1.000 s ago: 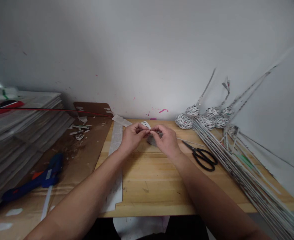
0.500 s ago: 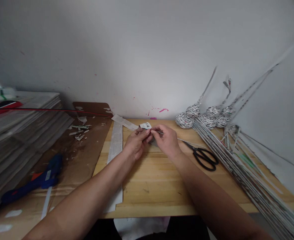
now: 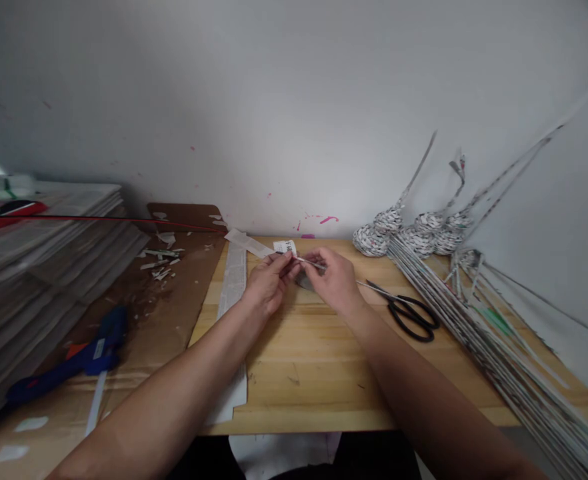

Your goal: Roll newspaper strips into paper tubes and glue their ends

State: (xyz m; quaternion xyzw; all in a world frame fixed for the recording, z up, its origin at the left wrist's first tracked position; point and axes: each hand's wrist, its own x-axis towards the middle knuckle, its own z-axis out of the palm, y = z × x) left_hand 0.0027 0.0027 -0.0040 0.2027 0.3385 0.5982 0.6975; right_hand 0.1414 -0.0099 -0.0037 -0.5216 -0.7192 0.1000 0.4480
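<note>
A thin rolled newspaper tube (image 3: 303,261) runs between my two hands above the wooden table (image 3: 304,360). My left hand (image 3: 269,283) pinches its left end, where a loose flat newspaper strip (image 3: 251,244) trails off leftward and a printed flap (image 3: 285,247) stands up behind the fingers. Closed on the same tube is my right hand (image 3: 335,280), thumb against fingers, a short way to the right. The thin tail of the tube comes out past the right hand toward the black-handled scissors (image 3: 414,317). A grey patch under the fingers is too hidden to name.
Flat newspaper strips (image 3: 233,273) lie left of my hands. A bundle of paper tubes (image 3: 454,333) and woven paper balls (image 3: 371,240) occupy the right side. Cardboard (image 3: 174,320) at left bears a blue glue gun (image 3: 99,350) and paper scraps, beside stacked newspapers (image 3: 49,267).
My hands have drawn slightly apart, so more of the tube shows between them. The printed flap has turned and shifted a little left. The view has shifted slightly.
</note>
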